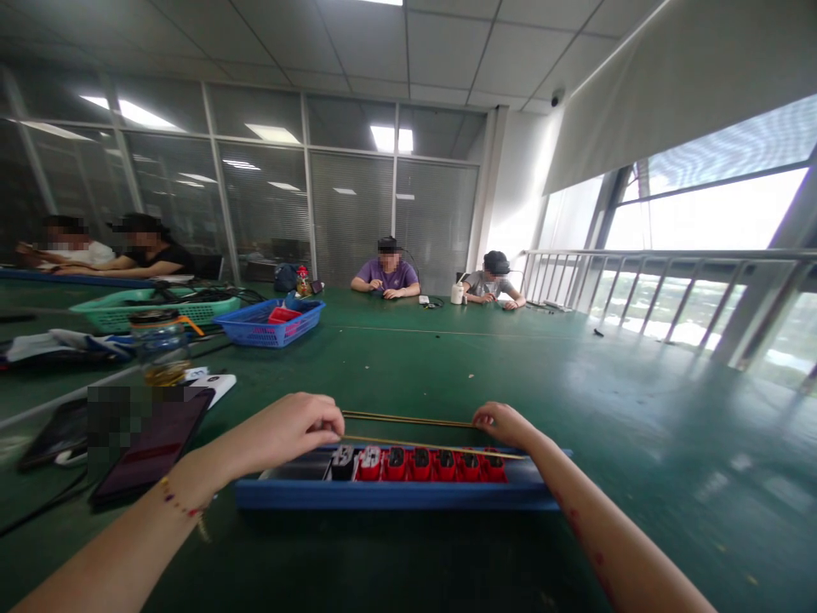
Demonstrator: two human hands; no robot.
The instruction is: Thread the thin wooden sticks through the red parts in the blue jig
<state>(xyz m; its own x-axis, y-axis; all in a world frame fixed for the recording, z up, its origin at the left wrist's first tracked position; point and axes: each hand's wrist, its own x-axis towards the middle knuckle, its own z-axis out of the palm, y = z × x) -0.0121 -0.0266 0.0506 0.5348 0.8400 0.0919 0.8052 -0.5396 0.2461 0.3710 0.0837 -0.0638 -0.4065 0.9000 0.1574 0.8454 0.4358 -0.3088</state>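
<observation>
Thin yellowish strands [414, 418] run straight between my two hands, above the far side of a long blue tray [396, 496]. My left hand [306, 421] is closed in a pinch on them at the tray's left part. My right hand [501, 423] pinches their other end beyond the tray's right part. Another thin yellowish strand [434, 446] slants from my left fingers across the tray toward my right wrist. Whether these are sticks, wires or one looped band I cannot tell. Below them, several small red blocks with dark tops [421, 465] and a black block [343, 462] stand in a row in the tray.
To the left lie a dark tablet or phone [153, 443], a glass jar [158, 345], a blue basket [271, 328] and a green basket [108, 317]. Several people sit around the far side of the green table [638, 426]. A railing [664, 298] runs along the window.
</observation>
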